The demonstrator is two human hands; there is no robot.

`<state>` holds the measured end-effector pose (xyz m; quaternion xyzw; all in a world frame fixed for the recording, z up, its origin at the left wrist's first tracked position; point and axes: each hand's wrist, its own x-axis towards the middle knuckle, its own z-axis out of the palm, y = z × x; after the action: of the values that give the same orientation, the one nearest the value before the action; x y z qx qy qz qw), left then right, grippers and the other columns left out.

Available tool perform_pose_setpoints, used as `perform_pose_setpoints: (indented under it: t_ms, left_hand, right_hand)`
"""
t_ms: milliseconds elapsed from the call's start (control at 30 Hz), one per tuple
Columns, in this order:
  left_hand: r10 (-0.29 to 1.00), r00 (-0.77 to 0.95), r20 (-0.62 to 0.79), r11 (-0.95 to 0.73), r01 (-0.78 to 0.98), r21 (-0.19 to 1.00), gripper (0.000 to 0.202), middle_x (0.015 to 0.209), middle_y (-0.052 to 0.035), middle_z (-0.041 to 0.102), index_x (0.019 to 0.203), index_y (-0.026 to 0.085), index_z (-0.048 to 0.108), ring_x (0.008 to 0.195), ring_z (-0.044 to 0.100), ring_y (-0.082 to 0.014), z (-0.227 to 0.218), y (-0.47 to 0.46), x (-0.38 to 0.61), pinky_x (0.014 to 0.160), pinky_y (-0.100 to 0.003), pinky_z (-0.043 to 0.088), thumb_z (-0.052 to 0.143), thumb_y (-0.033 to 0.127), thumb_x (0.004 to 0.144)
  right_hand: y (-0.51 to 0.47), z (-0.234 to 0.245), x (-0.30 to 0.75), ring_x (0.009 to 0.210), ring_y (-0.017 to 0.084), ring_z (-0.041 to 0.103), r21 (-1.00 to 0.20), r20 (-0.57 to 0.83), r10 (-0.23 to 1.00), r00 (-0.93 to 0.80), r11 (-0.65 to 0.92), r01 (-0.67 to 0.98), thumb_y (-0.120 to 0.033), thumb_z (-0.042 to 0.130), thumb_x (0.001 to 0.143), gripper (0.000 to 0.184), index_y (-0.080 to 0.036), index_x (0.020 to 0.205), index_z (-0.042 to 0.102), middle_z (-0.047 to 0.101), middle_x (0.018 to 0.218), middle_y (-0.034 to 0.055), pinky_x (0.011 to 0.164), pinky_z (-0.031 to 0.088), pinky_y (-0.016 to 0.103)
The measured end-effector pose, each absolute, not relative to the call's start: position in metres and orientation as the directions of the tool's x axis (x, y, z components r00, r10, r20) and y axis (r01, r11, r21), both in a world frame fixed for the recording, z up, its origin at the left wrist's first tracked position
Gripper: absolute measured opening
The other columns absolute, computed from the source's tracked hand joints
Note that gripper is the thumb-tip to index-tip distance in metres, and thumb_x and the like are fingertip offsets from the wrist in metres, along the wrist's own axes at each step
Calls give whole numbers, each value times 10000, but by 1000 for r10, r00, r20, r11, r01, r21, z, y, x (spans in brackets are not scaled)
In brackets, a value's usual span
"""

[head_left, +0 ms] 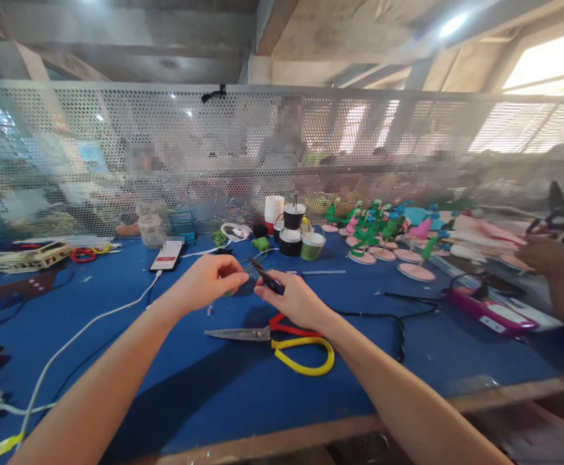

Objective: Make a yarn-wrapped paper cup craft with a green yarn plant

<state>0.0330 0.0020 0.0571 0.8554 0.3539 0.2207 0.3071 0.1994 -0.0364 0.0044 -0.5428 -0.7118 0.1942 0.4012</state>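
Observation:
Over the blue table, my left hand [211, 281] is closed in a pinch; what lies between its fingertips is too small to make out, though thin greenish strands show near it. My right hand [296, 297] grips a small dark pointed cutting tool [271, 281], which looks like thread snips, its tip directed up and left toward my left fingertips. Below both hands lies a large pair of scissors [306, 355] with one red and one yellow handle, blades to the left. Small green bundles [261, 244] sit just behind my hands.
Small buckets [292, 240] stand at the back middle, beside green and pink figures on round bases [383, 239]. A phone [167, 255] trails a white cable [102, 316]. At right lie a purple power strip [495, 311] and another person's hand [548, 255]. Perforated metal screen [190, 142] behind.

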Motion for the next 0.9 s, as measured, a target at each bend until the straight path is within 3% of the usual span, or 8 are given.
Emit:
perform_pose_setpoints:
  t_ms: [100,200,267,467,567,700,800,900]
  left_hand:
    - [598,801,31,-280,173,944,243,758,-43,572,771,135,552,633,480,-105,52,16,25,604,-246,369,499,369,735]
    - [523,852,12,-132,68,989,252,679,-13,540,672,139,510,599,463,-89,46,24,22,580,-231,361,568,384,682]
    - [565,825,6,-216,141,966,238,625,6,515,633,146,490,574,454,-88,45,21,26,576,-233,361,570,366,678]
    - [787,527,320,-616,702,358,124,600,-25,523,558,153,501,659,495,-169,55,-1,38,644,-300,348,502,185,678]
    - [756,639,143,-582,555,595,155,612,-16,542,651,153,549,607,483,-137,59,2,33,613,-276,364,503,287,713]
    - [572,820,-1,-214,151,965,221,725,-20,558,747,146,529,634,475,-96,53,18,23,610,-234,369,527,365,714]
    - [511,859,-8,-99,68,993,247,626,9,507,677,150,470,588,459,-89,46,22,24,582,-228,361,566,378,677]
    - [620,784,33,-383,265,885,199,590,10,491,639,156,464,572,450,-104,45,16,30,583,-248,360,533,332,701]
  right_hand:
    - [-39,8,202,604,113,476,-739,386,910,-154,404,538,-302,477,742,179,-141,732,553,554,642,-7,585,381,223]
    - [-40,10,203,617,115,480,-729,403,898,-178,432,530,-286,480,744,160,-144,731,552,561,653,-6,602,388,225]
    - [-40,9,202,625,122,497,-708,400,902,-163,417,570,-273,479,745,145,-151,734,557,575,662,1,606,389,228]
    - [-36,2,199,671,170,542,-628,346,938,-15,244,739,-256,503,731,146,-150,800,575,623,743,57,644,379,275]
    - [-37,5,201,622,138,509,-679,351,934,-72,307,667,-272,485,744,141,-154,757,561,592,682,23,602,376,244]
    - [-41,12,203,609,109,476,-737,380,913,-152,397,547,-271,479,746,140,-147,729,541,554,651,-7,589,376,212]
    - [-41,13,204,613,106,470,-730,393,907,-154,409,547,-267,483,743,137,-146,735,547,550,650,-11,599,374,210]
    - [-40,9,203,602,112,470,-711,373,922,-104,356,607,-270,486,738,139,-149,739,555,553,644,-6,590,367,220]
